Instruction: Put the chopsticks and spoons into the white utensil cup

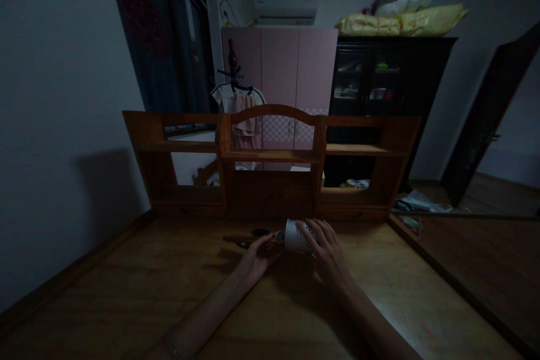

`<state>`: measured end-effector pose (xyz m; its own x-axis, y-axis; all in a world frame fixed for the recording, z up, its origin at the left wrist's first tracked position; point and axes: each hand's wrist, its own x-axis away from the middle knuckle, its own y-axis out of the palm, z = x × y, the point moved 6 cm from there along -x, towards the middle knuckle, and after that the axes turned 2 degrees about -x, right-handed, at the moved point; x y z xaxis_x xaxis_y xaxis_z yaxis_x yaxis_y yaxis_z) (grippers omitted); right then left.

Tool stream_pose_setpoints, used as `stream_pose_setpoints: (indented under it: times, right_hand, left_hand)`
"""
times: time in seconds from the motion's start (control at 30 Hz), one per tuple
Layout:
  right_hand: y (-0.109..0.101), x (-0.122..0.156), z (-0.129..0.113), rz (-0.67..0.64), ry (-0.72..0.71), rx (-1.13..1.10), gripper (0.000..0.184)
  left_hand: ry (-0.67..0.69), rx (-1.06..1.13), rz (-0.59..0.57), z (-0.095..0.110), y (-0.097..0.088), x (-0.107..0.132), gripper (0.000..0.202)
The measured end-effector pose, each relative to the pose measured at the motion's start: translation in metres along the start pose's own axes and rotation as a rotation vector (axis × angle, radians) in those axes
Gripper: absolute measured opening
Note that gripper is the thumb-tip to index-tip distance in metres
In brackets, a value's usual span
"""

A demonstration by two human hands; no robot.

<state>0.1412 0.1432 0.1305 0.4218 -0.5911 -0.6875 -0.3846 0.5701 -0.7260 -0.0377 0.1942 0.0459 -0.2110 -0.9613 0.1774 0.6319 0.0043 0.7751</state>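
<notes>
Over the middle of the wooden desk, my right hand [323, 244] is wrapped round a white cylindrical utensil holder [292, 235] with small dark holes in its side. The holder is tipped sideways, its mouth facing left. My left hand [256, 260] is closed on a bundle of utensils [236, 238] just outside that mouth. Long brown sticks, perhaps chopsticks, and dark rounded spoon ends point left from my fingers. Their other ends reach towards the holder; dim light and my fingers hide how far in they go.
The wooden desk top [177, 270] spreads beneath both hands. Along its far edge stands a wooden shelf unit [272, 154] with open compartments. A white wall [54, 124] rises at the left, and a wooden floor [485, 259] lies beyond the desk's right edge.
</notes>
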Motion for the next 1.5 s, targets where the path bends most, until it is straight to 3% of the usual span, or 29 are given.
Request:
stream_pose_setpoints:
  times: [0.13,0.3,0.83,1.3,1.5]
  right_hand:
    - [0.0,0.0,0.0,-0.013,0.009,-0.026,0.081]
    - [-0.002,0.0,0.001,-0.004,0.025,-0.023,0.077]
    - [0.0,0.001,0.002,-0.022,0.033,-0.034,0.077]
    - [-0.002,0.001,0.001,-0.027,0.039,-0.022,0.073]
    - [-0.003,0.001,0.001,-0.028,0.043,-0.026,0.078]
  left_hand:
    - [0.021,0.002,-0.05,0.001,0.004,0.0,0.008]
    - [0.054,0.013,-0.012,0.003,0.003,0.0,0.011]
    - [0.083,-0.001,-0.067,-0.001,-0.004,-0.012,0.014]
    - [0.047,-0.016,-0.061,-0.001,-0.002,-0.006,0.011]
    - [0.046,-0.028,0.005,0.001,-0.004,-0.005,0.008]
